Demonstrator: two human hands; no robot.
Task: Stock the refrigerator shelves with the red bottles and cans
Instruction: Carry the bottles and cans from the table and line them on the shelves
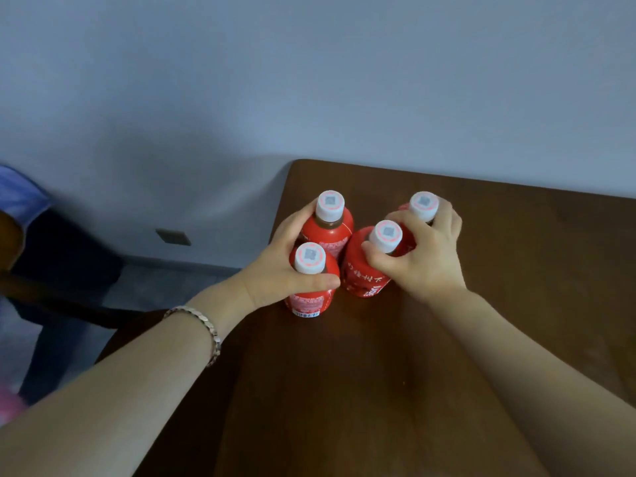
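Several red bottles with white caps stand close together on the brown wooden table (516, 270). My left hand (275, 270) grips two of them at the neck: the near left bottle (309, 297) and the far left bottle (330, 235). My right hand (423, 256) curls round the necks of the near right bottle (364, 273) and the far right bottle (424, 204), whose body is mostly hidden behind my fingers. All the bottles stand upright on the table. No refrigerator or can is in view.
The table's left edge and rounded far corner (296, 166) lie just beside the bottles. A pale wall (309, 80) rises behind, with a socket plate (173, 236) low on it. Dark furniture (51, 270) and grey floor lie to the left. A bracelet (206, 328) circles my left wrist.
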